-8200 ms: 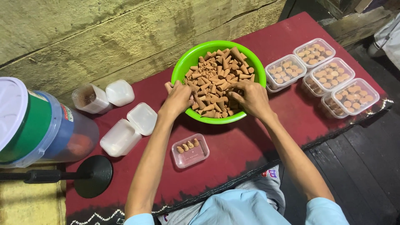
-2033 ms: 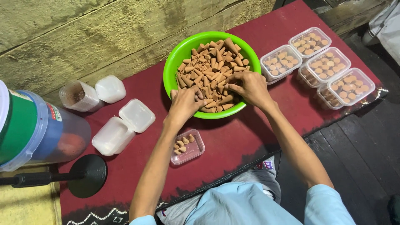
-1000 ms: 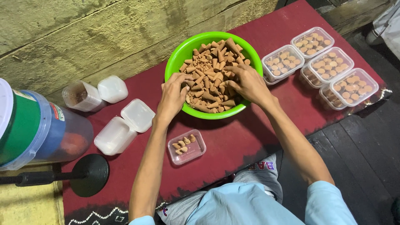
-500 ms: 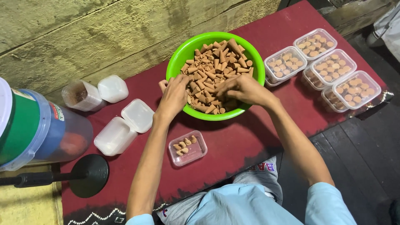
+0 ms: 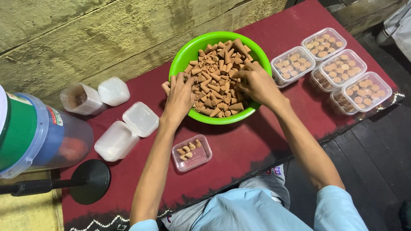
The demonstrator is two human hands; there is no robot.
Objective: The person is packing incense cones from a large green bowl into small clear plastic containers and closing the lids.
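A bright green bowl (image 5: 188, 50) heaped with brown cone-shaped pieces (image 5: 218, 64) sits on the dark red table. My left hand (image 5: 180, 96) reaches over the bowl's left rim, fingers curled among the cones. My right hand (image 5: 257, 83) rests on the pile's right side, fingers pinched on the cones. Near the table's front, below my left forearm, lies a small clear tray (image 5: 192, 152) with a few cones in it.
Several clear trays filled with cones (image 5: 342, 72) stand at the right. Empty white tubs and lids (image 5: 128, 126) and a small cup (image 5: 79, 99) lie at the left, beside a large lidded jar (image 5: 34, 137) and a black round stand base (image 5: 90, 182). A wooden wall runs behind.
Both hands stayed in the bowl, shifting slightly among the cones. The view moved a little; the bowl and trays stay in place.
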